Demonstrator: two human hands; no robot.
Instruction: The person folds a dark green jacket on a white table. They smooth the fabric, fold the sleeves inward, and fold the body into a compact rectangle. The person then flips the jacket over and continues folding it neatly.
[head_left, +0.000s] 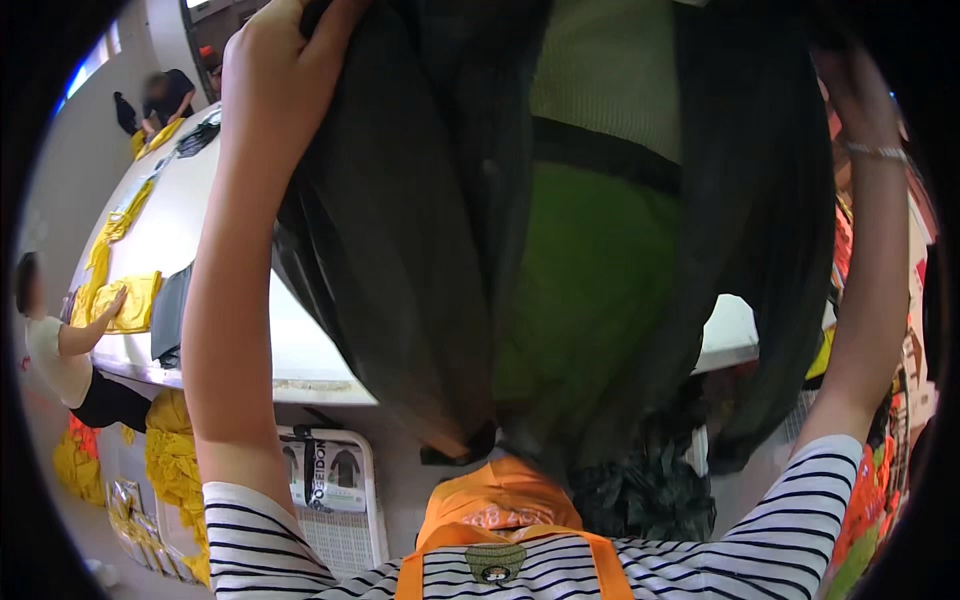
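Left: yellow garment [143, 303] on white tabletop [178, 210], nearer co-worker [58, 352] touching it. Second co-worker [175, 92] farther off. Below: yellow heap [172, 445], white basket [342, 540].

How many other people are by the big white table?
2: one person in a dark top at the far end of the white table, one person in a pale top at its left side. The raised black-and-green cloth garment may hide others.

The garment [410, 220] looked like thin, smooth cloth (its lining [610, 80] a fine mesh). The table [180, 215] was smooth, the apron [500, 500] matt cloth, the basket [345, 545] apparently plastic.
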